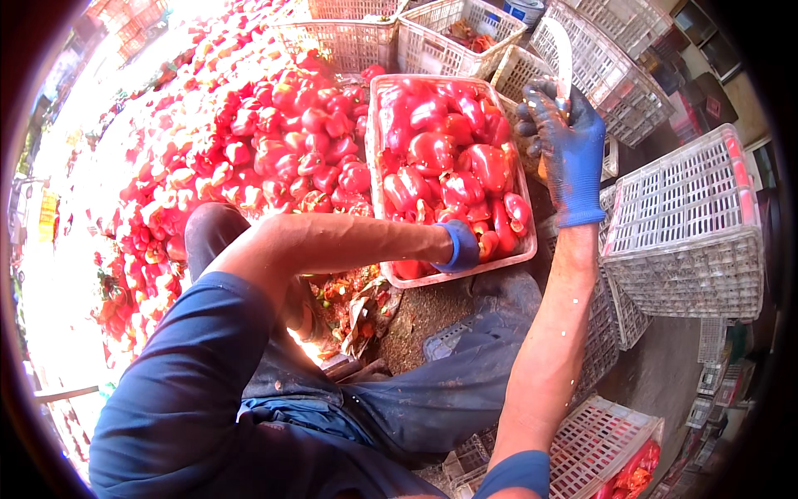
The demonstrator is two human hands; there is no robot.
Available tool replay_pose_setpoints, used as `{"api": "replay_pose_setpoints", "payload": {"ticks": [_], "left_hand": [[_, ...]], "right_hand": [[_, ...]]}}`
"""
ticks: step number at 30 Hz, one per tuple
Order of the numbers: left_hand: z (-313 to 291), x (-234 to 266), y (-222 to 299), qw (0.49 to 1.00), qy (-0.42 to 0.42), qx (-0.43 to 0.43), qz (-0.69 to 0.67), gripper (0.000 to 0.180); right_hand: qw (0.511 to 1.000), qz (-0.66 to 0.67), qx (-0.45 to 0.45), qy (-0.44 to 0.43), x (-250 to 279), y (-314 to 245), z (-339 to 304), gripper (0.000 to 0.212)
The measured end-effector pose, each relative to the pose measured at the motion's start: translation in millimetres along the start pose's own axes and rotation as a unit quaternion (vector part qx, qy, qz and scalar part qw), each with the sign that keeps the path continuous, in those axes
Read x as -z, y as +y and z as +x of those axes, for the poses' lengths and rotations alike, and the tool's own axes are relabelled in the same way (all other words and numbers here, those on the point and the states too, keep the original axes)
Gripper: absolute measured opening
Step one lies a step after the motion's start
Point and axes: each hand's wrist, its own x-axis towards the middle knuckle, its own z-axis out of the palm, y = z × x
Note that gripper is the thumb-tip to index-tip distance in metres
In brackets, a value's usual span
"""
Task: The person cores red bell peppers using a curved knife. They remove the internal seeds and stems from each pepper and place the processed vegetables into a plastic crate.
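My right hand, in a blue glove with dark, soiled fingers, is raised beside the far right corner of the crate. Its fingers are closed round a curved knife whose pale blade points up and away. The knife's handle is hidden in the grip. At the near edge of a plastic crate heaped with red bell peppers is my left hand, also in a blue glove. Only its cuff and back show; the fingers are out of sight among the peppers.
A large heap of red peppers spreads to the left. More crates stand behind, and stacked crates rise on the right. Pepper scraps lie between my legs. Another crate with red pieces stands at the lower right.
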Motion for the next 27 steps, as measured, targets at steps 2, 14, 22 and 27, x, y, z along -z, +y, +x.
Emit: {"api": "replay_pose_setpoints", "payload": {"ticks": [2, 14, 22, 27], "left_hand": [[-7, 13, 0, 0.999, -0.017, -0.042, 0.026, 0.026], [-264, 126, -64, 0.980, 0.086, 0.120, -0.134, 0.027], [-618, -24, -181, 0.804, -0.155, 0.570, -0.074, 0.021], [-545, -124, -168, 0.815, -0.151, 0.530, -0.179, 0.026]], "right_hand": [[0.999, -0.031, 0.011, 0.015, 10, 3, 6, 0.023], [0.995, -0.011, 0.070, -0.065, 41, 65, 48, 0.037], [0.998, 0.009, 0.025, -0.053, -41, -34, -29, 0.023], [0.941, -0.246, 0.200, -0.118, 7, 36, 13, 0.031]]}}
